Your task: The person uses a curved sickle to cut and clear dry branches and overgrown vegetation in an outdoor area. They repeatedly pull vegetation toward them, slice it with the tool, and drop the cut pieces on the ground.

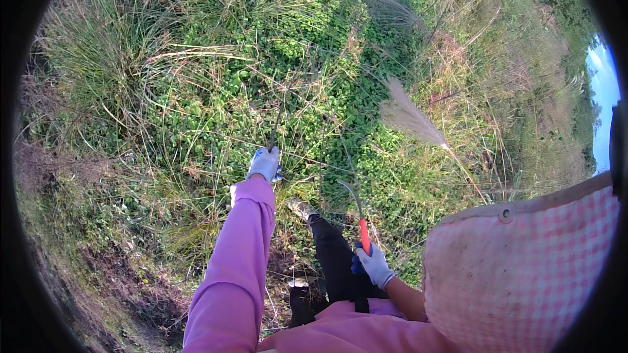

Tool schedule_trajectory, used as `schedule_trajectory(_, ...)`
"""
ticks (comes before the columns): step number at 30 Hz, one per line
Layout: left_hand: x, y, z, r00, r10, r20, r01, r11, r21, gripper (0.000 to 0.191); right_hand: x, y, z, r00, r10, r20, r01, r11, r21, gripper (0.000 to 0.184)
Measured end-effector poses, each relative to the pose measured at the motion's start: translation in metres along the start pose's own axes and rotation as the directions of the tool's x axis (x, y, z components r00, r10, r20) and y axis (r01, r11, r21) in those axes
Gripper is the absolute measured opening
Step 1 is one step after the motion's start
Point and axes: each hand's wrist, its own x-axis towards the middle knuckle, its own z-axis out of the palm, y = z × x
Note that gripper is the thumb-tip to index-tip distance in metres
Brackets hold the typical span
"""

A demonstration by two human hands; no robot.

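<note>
My left hand (265, 163), in a white glove with blue patches, reaches out ahead of me over the weeds. Its fingers are closed around a thin dark plant stem (275, 130) that stands up from the fist. My right hand (374, 264), gloved in white and blue, is close to my body beside my thigh. It grips a sickle by its orange-red handle (364, 235). The narrow curved blade (354, 195) points forward, with its tip bending left. The blade is apart from the stem in my left hand.
Low green leafy plants (235, 90) and dry stalks cover the ground. A feathery grass plume (414, 117) leans at the right, and a tall grass clump (127, 44) grows far left. Pink checked fabric (510, 269) blocks the lower right. My shoe (301, 209) stands among the plants.
</note>
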Motion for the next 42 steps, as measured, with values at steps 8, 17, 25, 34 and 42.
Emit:
schedule_trajectory(8,-0.035,0.013,0.025,0.918,-0.380,-0.115,0.158,0.615,-0.773,0.026,0.005,-0.012,0.000,0.997,-0.071,-0.028,0.071,0.997,-0.010,0.016)
schedule_trajectory(17,-0.351,-0.172,0.088,0.786,-0.600,-0.149,0.268,0.548,-0.792,0.020,0.010,0.015,-0.005,0.961,0.088,0.261,-0.161,0.948,0.273,0.014)
schedule_trajectory(25,-0.645,-0.223,0.240,0.295,-0.741,-0.603,0.467,0.662,-0.586,0.014,-0.011,0.035,0.049,0.952,-0.099,0.291,0.168,0.961,-0.220,0.018)
schedule_trajectory(34,-0.805,-0.183,0.468,-0.335,-0.933,-0.131,0.672,-0.139,-0.728,0.021,-0.028,0.069,0.082,0.842,-0.069,0.535,0.303,0.881,-0.363,0.018)
schedule_trajectory(42,-0.743,-0.180,0.427,-0.106,-0.994,-0.021,0.770,-0.069,-0.635,0.030,-0.040,0.069,0.071,0.859,-0.098,0.503,0.325,0.862,-0.388,0.016)
